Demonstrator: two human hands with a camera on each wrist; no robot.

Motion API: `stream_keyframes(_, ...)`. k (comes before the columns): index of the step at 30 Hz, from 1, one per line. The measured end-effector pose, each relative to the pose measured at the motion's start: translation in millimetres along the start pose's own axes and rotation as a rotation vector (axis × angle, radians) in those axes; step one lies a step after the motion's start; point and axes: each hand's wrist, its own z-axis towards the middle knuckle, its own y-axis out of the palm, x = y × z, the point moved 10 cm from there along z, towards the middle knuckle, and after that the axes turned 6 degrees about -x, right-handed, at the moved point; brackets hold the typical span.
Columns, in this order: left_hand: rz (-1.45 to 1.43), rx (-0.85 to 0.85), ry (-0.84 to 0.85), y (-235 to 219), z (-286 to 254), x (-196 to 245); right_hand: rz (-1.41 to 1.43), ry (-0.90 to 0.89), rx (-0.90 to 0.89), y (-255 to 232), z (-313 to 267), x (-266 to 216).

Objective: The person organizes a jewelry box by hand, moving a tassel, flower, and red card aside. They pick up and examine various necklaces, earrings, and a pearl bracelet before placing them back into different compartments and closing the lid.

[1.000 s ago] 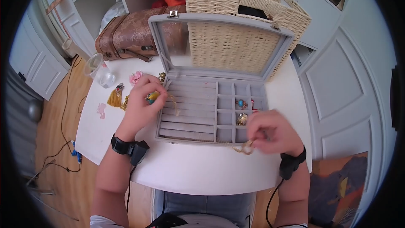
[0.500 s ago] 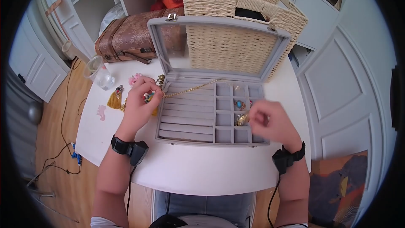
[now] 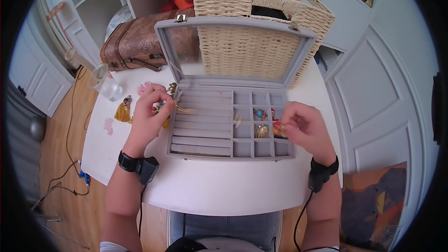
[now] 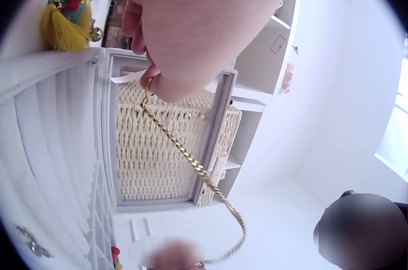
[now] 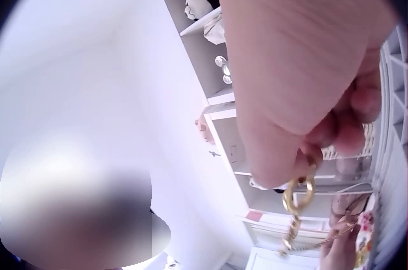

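A gold chain (image 4: 185,149) runs between both hands, slightly slack, above a grey jewellery box (image 3: 210,157) with its glass lid raised. My left hand (image 3: 150,114), at the box's left side, pinches one end between thumb and finger. My right hand (image 3: 309,127), over the right compartments, pinches the other end by a round gold ring clasp (image 5: 299,195). Inside the compartments lie a turquoise-stone piece (image 3: 259,114), a gold piece (image 3: 262,131) and a red and yellow piece (image 3: 279,129), partly behind the right fingers. Padded ring rolls (image 3: 200,133) fill the box's left half.
Left of the box, a yellow tassel piece (image 3: 123,112), a pink flower (image 3: 143,87) and a flat pink piece (image 3: 108,126) lie on the white table (image 3: 224,182). Clear plastic cups (image 3: 112,88) lie near its left edge. A brown case (image 3: 135,42) and wicker basket (image 3: 219,2) stand behind.
My right hand has risen from the box's front right corner to beside the right compartments. The chain, hanging from each hand before, swung up and now spans between them. The left hand barely moved.
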Motion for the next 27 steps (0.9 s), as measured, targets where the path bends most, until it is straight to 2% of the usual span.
stream_keyframes(1,-0.002,0.000,0.005,0,1,-1,-0.073,0.127,0.096,-10,0,13)
stream_keyframes(2,0.004,0.003,-0.013,0,1,-5,-0.075,0.125,0.098,-11,-1,11)
stream_keyframes(4,0.013,0.005,-0.031,-1,1,-7,-0.352,0.014,-0.159,14,-2,-4)
stream_keyframes(5,0.043,0.004,-0.011,-1,0,-3,-0.288,-0.103,-0.203,17,-4,-19)
stream_keyframes(6,0.072,0.005,0.008,-1,0,0,-0.287,-0.102,-0.205,20,-4,-22)
stream_keyframes(8,0.062,0.008,0.019,-2,0,1,0.187,-0.088,0.153,-11,-7,-21)
stream_keyframes(9,0.053,0.005,0.032,-1,0,2,0.068,-0.003,0.154,-17,-4,-11)
stream_keyframes(10,0.051,0.003,0.031,0,0,2,0.068,-0.001,0.156,-19,-4,-6)
stream_keyframes(12,0.081,0.005,0.028,-1,0,2,-0.489,0.094,-0.084,1,-1,6)
stream_keyframes(13,0.084,0.005,0.030,-1,1,3,-0.426,-0.041,-0.136,8,-1,-6)
stream_keyframes(14,0.090,0.009,0.034,-1,1,5,-0.425,-0.044,-0.137,10,-2,-9)
stream_keyframes(16,0.093,0.023,0.032,-3,-2,4,0.051,-0.145,0.107,-11,-7,-25)
stream_keyframes(17,0.097,0.024,0.041,-4,-1,4,0.037,-0.141,0.207,-19,-5,-21)
stream_keyframes(18,0.102,0.023,0.052,-5,0,5,0.032,-0.142,0.207,-21,-5,-15)
stream_keyframes(20,0.105,0.047,0.050,-6,0,1,-0.465,0.030,0.039,-6,0,3)
stream_keyframes(21,0.113,0.068,0.042,-9,1,-2,-0.417,-0.010,-0.067,5,1,1)
stream_keyframes(22,0.116,0.066,0.041,-9,1,-1,-0.414,-0.010,-0.066,5,0,-4)
stream_keyframes(24,0.134,0.039,0.064,-6,-1,6,-0.041,-0.140,0.021,-4,-5,-24)
stream_keyframes(25,0.133,0.042,0.060,-7,-2,5,0.106,-0.144,0.159,-14,-7,-15)
stream_keyframes(26,0.111,0.048,0.052,-7,-2,4,0.104,-0.144,0.159,-16,-5,-7)
stream_keyframes(27,0.088,0.052,0.048,-7,0,4,-0.088,-0.038,0.156,-20,-1,9)
